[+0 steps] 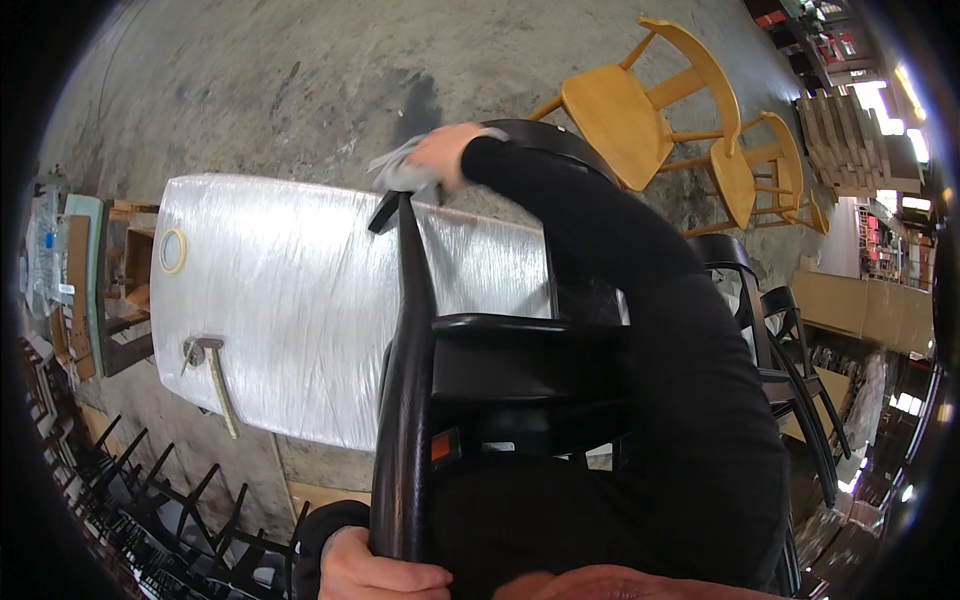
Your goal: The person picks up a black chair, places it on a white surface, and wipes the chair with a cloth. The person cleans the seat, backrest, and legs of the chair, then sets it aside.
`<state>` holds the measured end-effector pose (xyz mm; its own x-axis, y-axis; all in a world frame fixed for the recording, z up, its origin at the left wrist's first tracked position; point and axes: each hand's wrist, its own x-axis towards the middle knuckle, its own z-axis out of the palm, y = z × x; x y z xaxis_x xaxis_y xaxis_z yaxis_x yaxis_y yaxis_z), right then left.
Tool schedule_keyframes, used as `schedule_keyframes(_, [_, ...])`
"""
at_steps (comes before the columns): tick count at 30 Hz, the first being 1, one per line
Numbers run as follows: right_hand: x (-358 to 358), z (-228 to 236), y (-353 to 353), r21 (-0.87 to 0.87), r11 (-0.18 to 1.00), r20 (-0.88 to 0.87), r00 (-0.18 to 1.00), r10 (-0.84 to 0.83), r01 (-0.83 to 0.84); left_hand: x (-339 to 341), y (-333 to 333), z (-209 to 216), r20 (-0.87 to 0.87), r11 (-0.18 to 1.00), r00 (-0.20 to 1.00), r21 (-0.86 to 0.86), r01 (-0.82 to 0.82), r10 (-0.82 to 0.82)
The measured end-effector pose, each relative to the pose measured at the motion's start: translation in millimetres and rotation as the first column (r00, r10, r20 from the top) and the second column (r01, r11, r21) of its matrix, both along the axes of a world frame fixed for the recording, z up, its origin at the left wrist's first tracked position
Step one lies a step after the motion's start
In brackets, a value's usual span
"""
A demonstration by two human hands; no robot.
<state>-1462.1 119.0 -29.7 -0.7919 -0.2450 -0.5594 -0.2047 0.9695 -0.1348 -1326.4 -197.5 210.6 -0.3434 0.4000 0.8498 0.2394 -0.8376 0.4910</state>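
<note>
A black wooden chair [520, 370] is tilted in front of me. One of its long rounded pieces [405, 400] runs toward me from the edge of a plastic-wrapped table. My left hand [375, 570] is closed around the near end of that piece, at the lower edge of the view. My right arm, in a black sleeve, reaches across the chair. At the far end of the chair piece, my right hand [445, 155] grips a crumpled light grey cloth [405, 170], which touches the black wood or lies just above it. My right fingertips are partly hidden by the cloth.
On the wrapped table [290, 300] lie a hammer [220, 385] and a roll of tape [173, 251]. Yellow wooden chairs [620, 115] stand at the far right, near stacked cardboard [845, 140]. More black chairs [790, 350] are to the right, and several dark chair frames [180, 500] crowd the lower left.
</note>
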Motion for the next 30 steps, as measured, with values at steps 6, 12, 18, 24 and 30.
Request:
schedule_keyframes(6, [37.7, 59.8, 114.8, -0.193, 0.925, 0.262, 0.926, -0.274, 0.328, 0.2, -6.8, 0.4, 0.028, 1.000, 1.000, -0.019, -0.004, 0.004])
schedule_keyframes(12, [25.5, 37.5, 86.5, -0.146, 0.988, 0.060, 0.998, -0.038, 0.046, 0.6, -5.8, -2.3, 0.018, 0.997, 0.997, 0.006, -0.072, 0.071])
schedule_keyframes(18, [21.5, 29.6, 39.1, -0.052, 0.987, -0.073, 0.986, 0.151, -0.155, 0.2, -4.4, -1.6, 0.003, 0.999, 0.999, 0.003, -0.035, 0.035])
schedule_keyframes(24, [-20.8, 9.2, -28.6, -0.145, 0.973, 0.039, 0.982, 0.187, -0.179, -5.8, -6.5, 4.6, -0.081, 0.990, 0.993, -0.114, 0.079, -0.089])
schedule_keyframes(30, [-24.9, -11.7, 19.6, -0.159, 0.961, 0.061, 0.974, -0.217, 0.225, -10.7, -10.8, 16.3, -0.127, 0.959, 0.975, -0.240, 0.148, -0.182])
